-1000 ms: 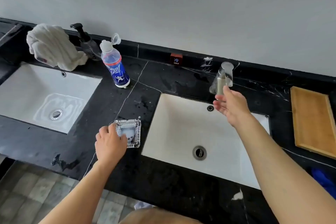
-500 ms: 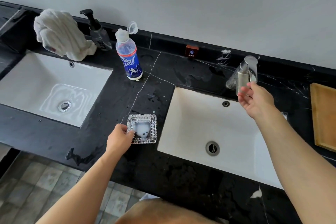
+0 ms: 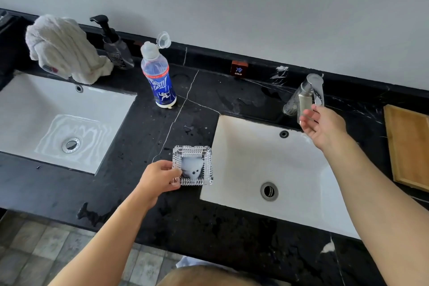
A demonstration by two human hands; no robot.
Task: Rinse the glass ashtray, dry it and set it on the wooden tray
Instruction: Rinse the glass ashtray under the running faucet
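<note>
A square cut-glass ashtray (image 3: 193,165) with white foam inside sits at the left rim of the right sink (image 3: 243,158). My left hand (image 3: 159,177) grips its left edge, thumb on the rim. My right hand (image 3: 322,126) is raised at the metal faucet (image 3: 306,95) behind that sink, fingers spread just under the handle and holding nothing. The wooden tray (image 3: 408,144) lies on the black counter at the far right, cut off by the frame edge. A crumpled white towel (image 3: 62,49) lies at the back left.
A second sink (image 3: 30,104) with water in it is on the left. An open blue-labelled bottle (image 3: 159,76) and a dark pump dispenser (image 3: 113,46) stand at the back. The black marble counter (image 3: 209,227) is wet, with a small red COLD tag (image 3: 238,68) by the wall.
My left hand has slid the ashtray rightwards to the right sink's rim. My right hand has stayed at the faucet. The view has shifted.
</note>
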